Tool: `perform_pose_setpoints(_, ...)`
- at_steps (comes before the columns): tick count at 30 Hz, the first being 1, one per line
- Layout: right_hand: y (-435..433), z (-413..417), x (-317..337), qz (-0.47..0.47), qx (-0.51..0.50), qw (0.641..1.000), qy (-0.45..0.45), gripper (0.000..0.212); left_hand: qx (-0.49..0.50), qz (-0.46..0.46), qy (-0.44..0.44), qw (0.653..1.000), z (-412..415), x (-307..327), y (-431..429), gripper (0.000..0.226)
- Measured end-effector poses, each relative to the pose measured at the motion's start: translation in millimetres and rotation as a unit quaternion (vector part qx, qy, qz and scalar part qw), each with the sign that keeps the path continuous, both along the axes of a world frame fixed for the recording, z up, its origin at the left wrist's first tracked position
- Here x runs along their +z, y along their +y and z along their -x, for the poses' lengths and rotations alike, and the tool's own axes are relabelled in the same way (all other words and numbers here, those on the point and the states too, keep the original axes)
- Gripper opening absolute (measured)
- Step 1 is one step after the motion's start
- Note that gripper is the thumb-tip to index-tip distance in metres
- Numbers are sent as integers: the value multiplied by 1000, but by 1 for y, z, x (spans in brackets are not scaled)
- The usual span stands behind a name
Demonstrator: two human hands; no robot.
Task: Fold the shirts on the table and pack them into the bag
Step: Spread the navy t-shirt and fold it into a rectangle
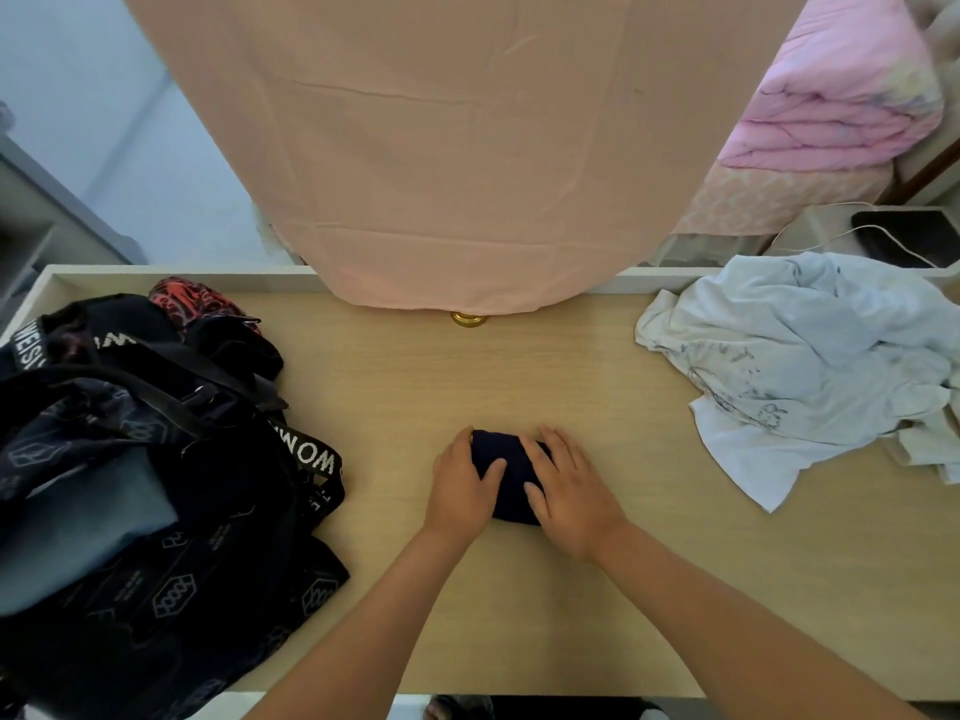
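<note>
Two hands in shot: the left hand (pixel 462 485) and the right hand (pixel 571 491), both bare, knuckles and fingers uncovered. The nails are too small to judge. Behind them, the left forearm (pixel 374 615) and the right forearm (pixel 727 615) run bare all the way to the bottom edge, smooth, skin only. And right at that bottom edge, what looks like the toes of a foot (pixel 457 708) peek in beside a dark patch (pixel 561 709), too cropped to tell clothing from footwear.
</note>
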State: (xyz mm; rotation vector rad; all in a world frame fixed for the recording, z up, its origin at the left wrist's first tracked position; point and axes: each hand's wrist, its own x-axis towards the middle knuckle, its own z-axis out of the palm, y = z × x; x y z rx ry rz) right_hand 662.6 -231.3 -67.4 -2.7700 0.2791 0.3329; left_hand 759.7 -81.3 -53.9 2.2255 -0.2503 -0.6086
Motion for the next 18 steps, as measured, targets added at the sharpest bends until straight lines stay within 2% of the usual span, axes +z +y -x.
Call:
perform_pose_setpoints(4, 2, 1, -1, -1, -2, 1000, -5, 68, 103, 48, 211, 971, -17, 20, -13, 40)
perform_pose_setpoints(7, 3, 2, 5, -6, 5, 1000, -6, 69, 60, 47, 274, 959, -31, 29, -7, 29)
perform_pose_setpoints(9, 3, 2, 15, -28, 6, 999, -17, 71, 19, 63, 267, 961, -30, 38, 0, 24)
perform_pose_setpoints(11, 2, -3, 30, -57, 18, 998, -31, 78, -44, 79, 222, 971, -26, 45, 10, 26)
perform_pose_setpoints(13, 2, -11, 48, -63, 51, 997, -16, 93, -95, 103, 165, 976, -21, 52, 24, 32)
perform_pose_setpoints(15, 7, -20, 65, -63, 68, 995, 20, 100, -124, 125, 109, 978, -14, 56, 43, 35)
perform_pose_setpoints(17, 20, -24, 75, -45, 86, 993, 60, 87, -138, 124, 56, 981, -6, 60, 64, 39)
perform_pose_setpoints(18, 29, -25, 77, -27, 105, 992, 68, 71, -146, 117, 31, 982, -2, 61, 75, 43)
